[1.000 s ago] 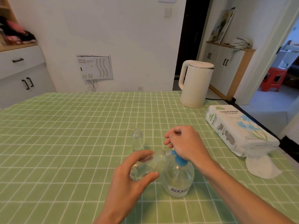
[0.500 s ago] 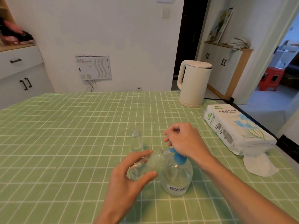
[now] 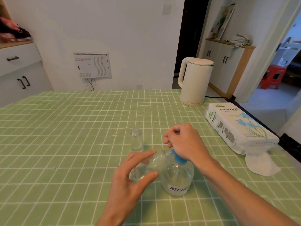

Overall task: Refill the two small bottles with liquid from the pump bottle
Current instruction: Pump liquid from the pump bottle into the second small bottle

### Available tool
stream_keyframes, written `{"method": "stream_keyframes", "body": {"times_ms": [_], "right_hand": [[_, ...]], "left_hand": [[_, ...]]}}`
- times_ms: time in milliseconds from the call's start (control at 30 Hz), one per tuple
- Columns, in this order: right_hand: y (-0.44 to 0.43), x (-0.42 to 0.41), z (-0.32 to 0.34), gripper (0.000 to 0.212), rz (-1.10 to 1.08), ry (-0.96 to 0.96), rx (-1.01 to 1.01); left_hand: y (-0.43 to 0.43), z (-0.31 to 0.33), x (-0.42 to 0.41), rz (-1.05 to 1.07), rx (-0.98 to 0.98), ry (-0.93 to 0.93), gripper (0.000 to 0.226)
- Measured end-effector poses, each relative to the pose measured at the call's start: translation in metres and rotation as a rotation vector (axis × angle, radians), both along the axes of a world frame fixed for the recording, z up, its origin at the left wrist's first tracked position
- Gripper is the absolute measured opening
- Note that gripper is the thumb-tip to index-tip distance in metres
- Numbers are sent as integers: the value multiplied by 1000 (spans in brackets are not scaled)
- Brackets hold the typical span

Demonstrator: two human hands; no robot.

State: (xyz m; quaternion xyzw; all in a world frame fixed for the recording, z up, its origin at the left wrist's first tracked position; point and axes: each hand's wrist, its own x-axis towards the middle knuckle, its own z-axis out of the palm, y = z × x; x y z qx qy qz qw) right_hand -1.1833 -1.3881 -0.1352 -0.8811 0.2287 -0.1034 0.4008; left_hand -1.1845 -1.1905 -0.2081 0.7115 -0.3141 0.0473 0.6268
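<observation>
Clear plastic fills the left hand (image 3: 130, 181): its grip wraps one small bottle (image 3: 145, 168), tilted with the mouth toward the blue pump head (image 3: 178, 159) of the pump bottle (image 3: 178, 180), which stands on the green checked desk (image 3: 65, 136). The right hand (image 3: 185, 142) rests on that pump head, its grip curled narrow over it. The second small bottle (image 3: 136, 141) stands upright just beyond the left fingertips, apart from both hands.

head view: from the person's head, facing forward and down
nearness: close over the tabletop (image 3: 65, 128)
shared views: single view only
</observation>
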Motion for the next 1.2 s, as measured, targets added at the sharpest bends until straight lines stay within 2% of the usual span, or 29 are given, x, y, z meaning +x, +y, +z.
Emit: {"method": "stream_keyframes", "body": {"times_ms": [333, 800, 1200], "right_hand": [[-1, 0, 12, 28, -5, 12, -82], [1, 0, -1, 32, -16, 8, -19], [1, 1, 10, 28, -7, 19, -80]], "left_hand": [[1, 3, -1, 28, -11, -21, 51], [0, 1, -3, 22, -11, -8, 48], [1, 4, -2, 20, -20, -2, 51]]}}
